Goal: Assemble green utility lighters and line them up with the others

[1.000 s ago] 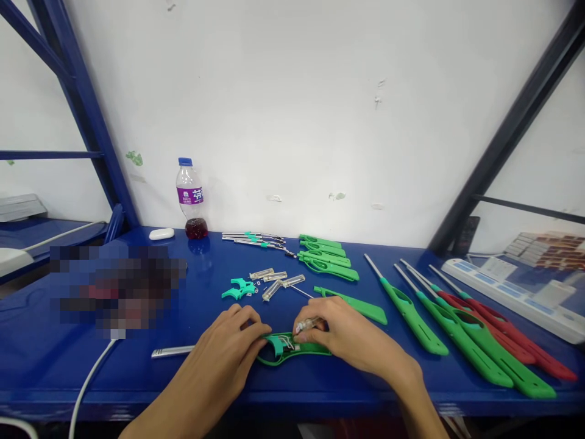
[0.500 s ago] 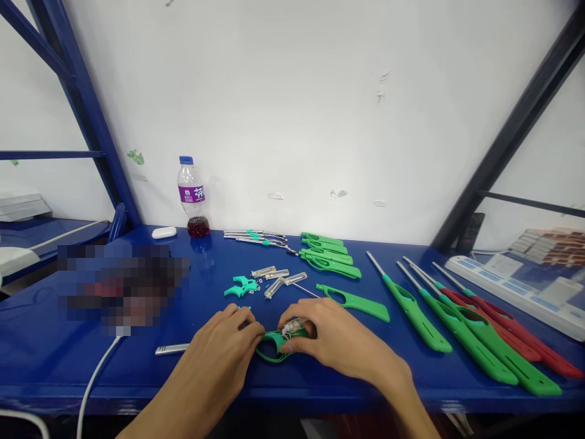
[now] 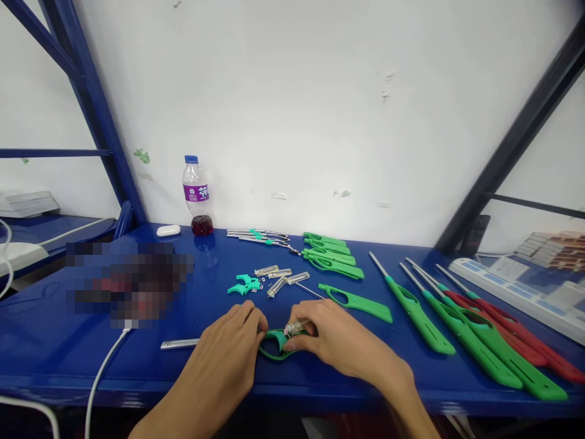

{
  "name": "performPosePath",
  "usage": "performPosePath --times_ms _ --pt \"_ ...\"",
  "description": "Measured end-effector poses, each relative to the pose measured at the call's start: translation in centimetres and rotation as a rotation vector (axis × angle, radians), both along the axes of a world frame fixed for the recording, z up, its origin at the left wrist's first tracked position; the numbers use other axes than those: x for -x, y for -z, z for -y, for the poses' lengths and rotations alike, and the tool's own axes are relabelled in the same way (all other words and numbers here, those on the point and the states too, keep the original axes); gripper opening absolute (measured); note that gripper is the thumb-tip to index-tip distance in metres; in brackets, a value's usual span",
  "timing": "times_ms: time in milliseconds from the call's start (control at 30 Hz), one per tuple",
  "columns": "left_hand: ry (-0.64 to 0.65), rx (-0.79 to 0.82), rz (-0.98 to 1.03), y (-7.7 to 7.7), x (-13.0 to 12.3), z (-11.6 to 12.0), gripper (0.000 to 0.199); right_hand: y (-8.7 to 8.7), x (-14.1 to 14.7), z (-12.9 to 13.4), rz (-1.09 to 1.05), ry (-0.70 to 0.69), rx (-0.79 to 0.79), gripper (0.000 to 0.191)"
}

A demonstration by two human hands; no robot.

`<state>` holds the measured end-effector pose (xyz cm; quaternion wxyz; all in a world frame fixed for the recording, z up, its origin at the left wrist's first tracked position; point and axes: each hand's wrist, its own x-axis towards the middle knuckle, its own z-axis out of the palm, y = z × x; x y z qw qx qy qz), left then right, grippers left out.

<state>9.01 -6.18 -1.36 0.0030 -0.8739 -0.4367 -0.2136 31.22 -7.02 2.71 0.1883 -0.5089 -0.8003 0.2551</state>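
Note:
A green lighter shell (image 3: pixel 274 356) lies near the table's front edge, a teal trigger (image 3: pixel 276 337) inside its loop. My left hand (image 3: pixel 233 341) is closed on the shell's left end, and a metal tube (image 3: pixel 180 344) sticks out to the left from beneath it. Pinched in my right hand (image 3: pixel 326 332) is a clear fuel tank (image 3: pixel 296 327), held over the shell just right of the trigger. Several loose clear tanks (image 3: pixel 276 286) and teal triggers (image 3: pixel 245 285) lie beyond my hands. The fingertips of my left hand are partly hidden.
Green half shells (image 3: pixel 361 304) and metal rods (image 3: pixel 258 236) lie farther back. Finished-looking green and red lighters (image 3: pixel 420 320) fan out at the right, beside a white power strip (image 3: pixel 516 299). A bottle (image 3: pixel 196 198) and white case (image 3: pixel 169 230) stand at the back left.
The camera view has shifted slightly. My right hand has tipped the clear tank a little and holds it close to the trigger. My left hand keeps its hold on the shell.

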Motion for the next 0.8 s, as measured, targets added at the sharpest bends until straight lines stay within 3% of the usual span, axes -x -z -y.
performPosePath --times_ms 367,567,800 --pt "-0.008 0.042 0.21 0.4 0.0 -0.1 0.019 0.3 -0.1 0.1 -0.027 0.028 0.045 0.024" --pt "-0.041 0.075 0.245 0.7 0.0 0.1 0.02 0.3 -0.1 0.1 -0.055 0.029 0.074 0.018" --pt "0.005 0.111 0.2 1.6 0.7 -0.1 0.019 0.1 -0.2 0.0 -0.09 0.011 0.106 0.019"
